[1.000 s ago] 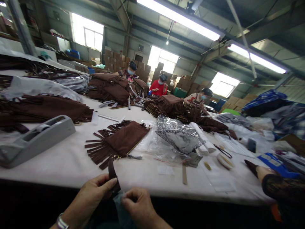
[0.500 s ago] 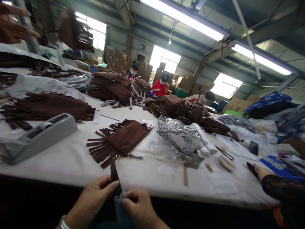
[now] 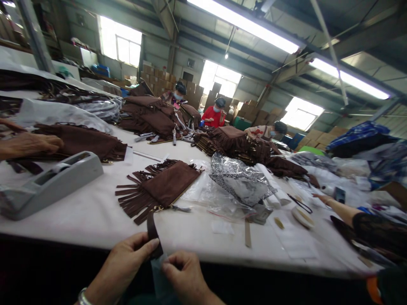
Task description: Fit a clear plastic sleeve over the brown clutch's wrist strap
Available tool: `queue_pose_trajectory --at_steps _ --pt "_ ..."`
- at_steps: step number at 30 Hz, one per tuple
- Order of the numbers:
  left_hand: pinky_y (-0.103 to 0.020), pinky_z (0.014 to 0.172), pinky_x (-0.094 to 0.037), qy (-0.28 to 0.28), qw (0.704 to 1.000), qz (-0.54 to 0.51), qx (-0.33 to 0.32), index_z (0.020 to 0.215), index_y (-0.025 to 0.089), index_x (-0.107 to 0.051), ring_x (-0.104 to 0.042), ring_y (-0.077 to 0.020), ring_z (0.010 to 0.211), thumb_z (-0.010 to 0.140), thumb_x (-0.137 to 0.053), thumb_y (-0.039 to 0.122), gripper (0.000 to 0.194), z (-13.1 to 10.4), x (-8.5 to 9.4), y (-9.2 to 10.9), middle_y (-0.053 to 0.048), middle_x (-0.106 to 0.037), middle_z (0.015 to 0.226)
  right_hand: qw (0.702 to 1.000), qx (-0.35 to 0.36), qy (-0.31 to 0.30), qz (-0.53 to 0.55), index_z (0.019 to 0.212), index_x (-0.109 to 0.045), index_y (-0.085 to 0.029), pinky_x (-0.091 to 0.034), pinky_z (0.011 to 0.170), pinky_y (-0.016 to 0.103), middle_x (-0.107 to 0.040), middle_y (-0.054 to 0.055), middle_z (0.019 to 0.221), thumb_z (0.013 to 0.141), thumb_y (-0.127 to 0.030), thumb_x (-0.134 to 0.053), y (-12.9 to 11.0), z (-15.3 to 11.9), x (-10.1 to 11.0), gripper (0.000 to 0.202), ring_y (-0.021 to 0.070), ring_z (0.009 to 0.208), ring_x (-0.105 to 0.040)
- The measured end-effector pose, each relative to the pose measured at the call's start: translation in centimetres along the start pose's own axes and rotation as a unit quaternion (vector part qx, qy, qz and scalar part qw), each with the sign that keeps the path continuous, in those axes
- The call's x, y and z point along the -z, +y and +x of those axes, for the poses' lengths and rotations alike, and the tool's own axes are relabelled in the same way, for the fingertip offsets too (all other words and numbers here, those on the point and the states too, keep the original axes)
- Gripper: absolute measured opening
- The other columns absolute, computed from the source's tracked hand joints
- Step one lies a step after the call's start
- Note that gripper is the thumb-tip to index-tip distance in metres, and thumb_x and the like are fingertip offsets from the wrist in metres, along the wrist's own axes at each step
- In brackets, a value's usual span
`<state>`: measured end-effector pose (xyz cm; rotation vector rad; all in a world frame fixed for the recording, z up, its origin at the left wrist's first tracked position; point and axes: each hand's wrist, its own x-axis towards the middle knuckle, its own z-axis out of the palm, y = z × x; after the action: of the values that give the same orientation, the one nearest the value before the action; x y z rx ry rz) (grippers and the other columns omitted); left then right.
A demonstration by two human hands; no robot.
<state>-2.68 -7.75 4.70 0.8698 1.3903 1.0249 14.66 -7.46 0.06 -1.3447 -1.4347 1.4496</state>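
Observation:
My left hand (image 3: pixel 132 254) pinches a dark brown strap (image 3: pixel 152 228) at the table's front edge. The strap runs up to the metal clasp of a brown fringed pouch (image 3: pixel 168 184), which lies flat with its fringe spread to the left. Close beside it, my right hand (image 3: pixel 187 269) is closed with thumb and finger on a thin, pale, see-through sleeve (image 3: pixel 159 271). This sleeve hangs at the lower end of the strap. Whether the strap's end lies inside it, I cannot tell.
A grey tape dispenser (image 3: pixel 54 182) stands at left, with a co-worker's hand (image 3: pixel 34 144) on a brown pouch behind it. Clear plastic bags (image 3: pixel 238 182), a brush (image 3: pixel 302 217) and a stack of brown pouches (image 3: pixel 235 142) lie beyond. Another person's arm (image 3: pixel 343 209) reaches in from the right.
My hands stay nearly in place, the sleeve shifting slightly. At left, a co-worker's raised hand has come down onto a pouch, and the airborne brown item is gone. The right-hand person's arm reaches farther in.

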Motion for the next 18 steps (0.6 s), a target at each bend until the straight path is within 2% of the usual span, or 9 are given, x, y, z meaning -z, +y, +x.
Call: queue_pose_trajectory --at_steps 5,12,18 --pt "-0.03 0.077 -0.052 0.006 1.0 0.014 -0.011 0.091 0.018 -0.075 -0.068 -0.0267 0.087 0.069 -0.076 0.055 0.043 0.4 0.2 -0.9 -0.006 -0.077 0.086 1.0 -0.01 0.005 0.009 0.066 -0.077 -0.013 -0.042 0.055 0.024 -0.069 0.004 0.061 0.071 -0.03 -0.073 0.2 0.0 0.0 0.018 0.0149 0.058 -0.057" --pt "-0.03 0.076 -0.052 0.028 0.998 0.05 -0.021 0.09 0.019 -0.076 -0.068 -0.0271 0.085 0.068 -0.076 0.056 0.043 0.6 0.4 -1.5 -0.004 -0.078 0.086 1.0 -0.015 -0.015 0.023 0.068 -0.078 -0.013 -0.041 0.054 0.023 -0.069 0.004 0.061 0.072 -0.03 -0.071 -0.2 -0.1 0.1 0.018 0.0143 0.056 -0.056" --pt "-0.03 0.078 -0.052 0.009 0.999 0.029 -0.015 0.095 0.018 -0.075 -0.069 -0.0264 0.087 0.071 -0.076 0.054 0.043 0.7 0.6 -1.5 -0.005 -0.078 0.088 1.0 -0.013 -0.012 0.019 0.068 -0.077 -0.012 -0.04 0.055 0.024 -0.066 0.003 0.058 0.073 -0.027 -0.07 0.3 0.0 0.1 0.017 0.0134 0.055 -0.055"
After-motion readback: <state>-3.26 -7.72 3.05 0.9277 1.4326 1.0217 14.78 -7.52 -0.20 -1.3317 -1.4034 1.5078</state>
